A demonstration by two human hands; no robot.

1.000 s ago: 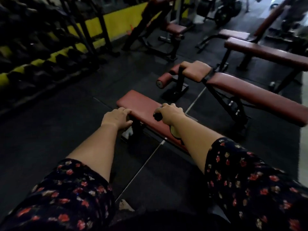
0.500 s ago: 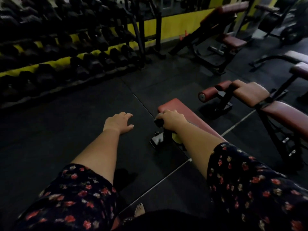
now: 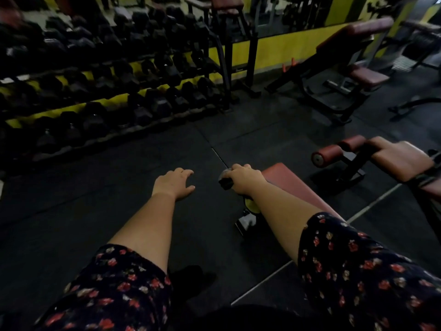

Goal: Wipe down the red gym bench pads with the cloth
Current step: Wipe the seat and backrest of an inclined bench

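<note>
Head view of a dim gym floor. The right hand [image 3: 247,180] is seen just off centre toward 4 o'clock, its fingers curled tightly round a dark handle-like object [image 3: 225,183] whose end juts out at 9 o'clock of the fist. A yellowish object [image 3: 251,204] shows just beneath the wrist, and whether the two are one thing cannot be told. A pale patch [image 3: 223,173] at the fingertips cannot be identified in the poor light. The red bench pad [image 3: 293,185] lies immediately at 3 o'clock of the gripping hand and runs off toward 5 o'clock beneath the forearm — whether the fist touches it cannot be told. Its metal foot [image 3: 245,222] is seen on the floor at 6 o'clock of the hand. The left hand [image 3: 174,183] is held toward 8 o'clock of centre, fingers spread and relaxed, holding nothing, above the dark rubber floor [image 3: 119,187] and apart from the pad. A second bench [image 3: 403,161] with red roller pads [image 3: 328,156] stands at 3 o'clock — a dumbbell rack [image 3: 107,91] fills 10 o'clock, and an incline bench [image 3: 353,44] is set at 1 to 2 o'clock.
</note>
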